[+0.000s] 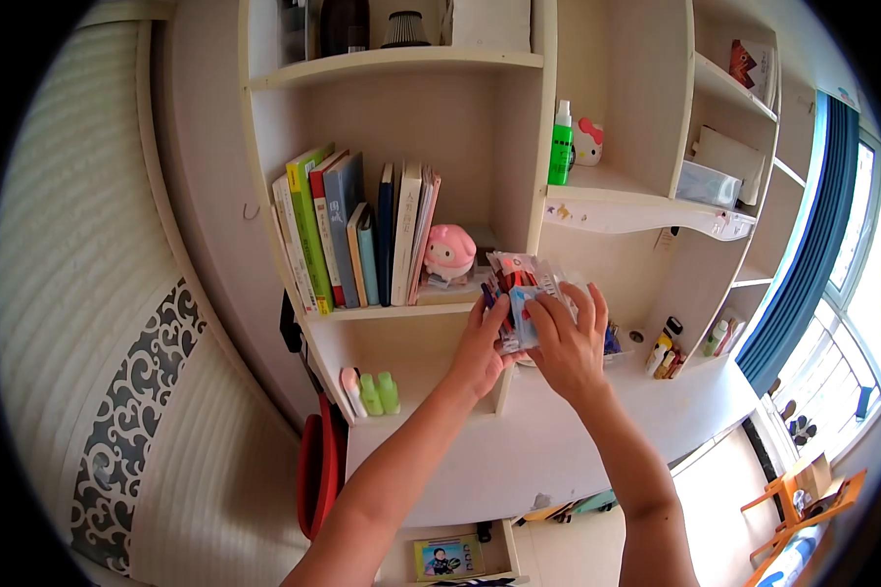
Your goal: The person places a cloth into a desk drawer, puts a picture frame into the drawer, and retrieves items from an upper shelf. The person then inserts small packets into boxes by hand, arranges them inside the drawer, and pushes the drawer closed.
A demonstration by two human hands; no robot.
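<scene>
Both hands meet above the white desk point(597, 426), in front of the shelf unit. My left hand point(480, 347) grips a bundle of small plastic packets point(521, 284) from the left side, thumb over the front. On the other side my right hand point(570, 342) is closed on the same bundle, its fingers over the front. The packets are clear with red, dark and pale blue parts; their contents are too small to make out. Just left of the bundle, a pink plush-like figure point(449, 250) sits on the shelf beside a row of upright books point(346, 230).
Light green bottles point(380, 394) stand low on the left. A green spray bottle point(561, 147) is on the right shelf, and small bottles point(664, 347) stand on the desk's right. Below the desk, a drawer point(499, 553) is pulled out. A red bin point(319, 470) stands left.
</scene>
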